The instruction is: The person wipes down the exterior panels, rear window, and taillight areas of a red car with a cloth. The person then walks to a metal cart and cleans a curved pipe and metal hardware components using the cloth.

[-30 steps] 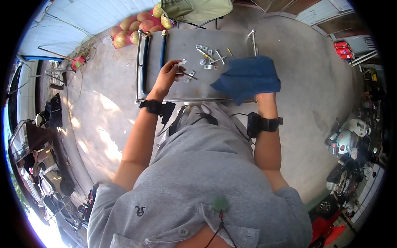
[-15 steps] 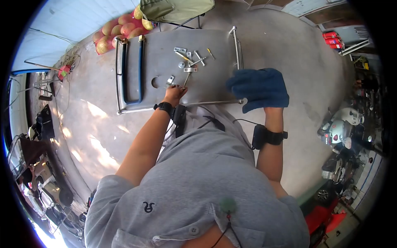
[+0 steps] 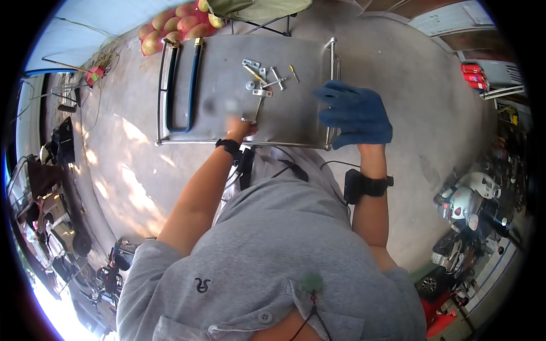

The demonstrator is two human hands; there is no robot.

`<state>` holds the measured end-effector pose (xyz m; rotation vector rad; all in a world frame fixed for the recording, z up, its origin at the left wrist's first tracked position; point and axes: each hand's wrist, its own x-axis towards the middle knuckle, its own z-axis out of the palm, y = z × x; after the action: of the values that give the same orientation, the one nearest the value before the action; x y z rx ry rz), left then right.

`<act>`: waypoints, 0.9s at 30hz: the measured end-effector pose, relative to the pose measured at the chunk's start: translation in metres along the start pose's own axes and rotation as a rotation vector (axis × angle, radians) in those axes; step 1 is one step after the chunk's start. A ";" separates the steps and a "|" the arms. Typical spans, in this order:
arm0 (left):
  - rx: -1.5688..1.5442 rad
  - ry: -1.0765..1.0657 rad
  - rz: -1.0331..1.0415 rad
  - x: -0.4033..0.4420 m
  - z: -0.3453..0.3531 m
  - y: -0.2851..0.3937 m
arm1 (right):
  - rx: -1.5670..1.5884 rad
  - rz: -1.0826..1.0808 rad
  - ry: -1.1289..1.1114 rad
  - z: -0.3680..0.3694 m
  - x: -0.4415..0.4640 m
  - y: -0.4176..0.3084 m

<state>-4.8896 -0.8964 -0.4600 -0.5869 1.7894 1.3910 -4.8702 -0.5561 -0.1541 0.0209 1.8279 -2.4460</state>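
Note:
My bare left hand (image 3: 242, 129) is at the near edge of a grey metal table (image 3: 222, 62), its fingers curled on the lower end of a thin metal rod (image 3: 259, 108). A bracket (image 3: 262, 93) lies at the rod's upper end. The patch left of these fingers is blurred. Beyond lie a round metal piece (image 3: 250, 85), a slotted plate (image 3: 251, 63), bolts (image 3: 274, 83) and a yellow-ended piece (image 3: 293, 73). My right hand (image 3: 357, 116) wears a blue glove, fingers spread and holding nothing, over the table's right rail (image 3: 331, 62).
A blue U-shaped tube (image 3: 193, 85) with brass-coloured ends lies along the left rail (image 3: 161, 96). Behind are a folding chair (image 3: 256, 8) and netted round fruit (image 3: 170, 25). Red bottles (image 3: 473, 75) stand right, scooters (image 3: 460, 202) lower right.
My view has shifted slightly, moving the table up in the picture. The gloved fingers have spread further apart. My left hand stays by the rod's lower end.

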 end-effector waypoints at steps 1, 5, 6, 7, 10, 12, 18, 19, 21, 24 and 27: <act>-0.046 0.017 -0.034 -0.012 0.001 0.013 | 0.081 0.056 0.030 -0.004 -0.001 0.003; 0.653 0.287 0.174 -0.096 0.011 0.101 | 0.274 0.100 0.266 -0.027 -0.009 0.028; 0.828 0.402 0.373 -0.079 -0.003 0.085 | 0.333 0.083 0.386 -0.020 -0.009 0.027; 1.006 0.503 0.585 -0.071 -0.012 0.085 | 0.394 0.062 0.520 -0.017 -0.013 0.028; 0.975 0.471 0.499 -0.056 -0.023 0.083 | 0.369 0.220 0.372 -0.032 -0.015 0.025; 0.893 0.436 0.553 -0.057 -0.024 0.081 | 0.258 0.127 0.208 -0.029 -0.016 0.016; 0.945 0.446 0.461 -0.066 -0.024 0.095 | -0.432 -0.238 -0.218 -0.013 0.005 0.004; 1.007 0.482 0.462 -0.059 -0.024 0.094 | -0.533 -0.303 -0.251 -0.012 0.009 0.007; 1.064 0.544 0.787 -0.019 -0.033 0.085 | -0.674 -0.418 -0.285 -0.012 0.014 0.011; 1.043 0.507 1.029 0.003 -0.026 0.116 | -0.762 -0.540 -0.278 -0.015 0.014 0.017; 0.997 0.349 1.050 0.059 -0.026 0.136 | -0.697 -0.472 -0.226 -0.013 0.001 0.016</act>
<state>-5.0347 -0.8754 -0.4241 0.7960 2.9132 0.7224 -4.8700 -0.5481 -0.1736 -0.7690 2.6707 -1.7650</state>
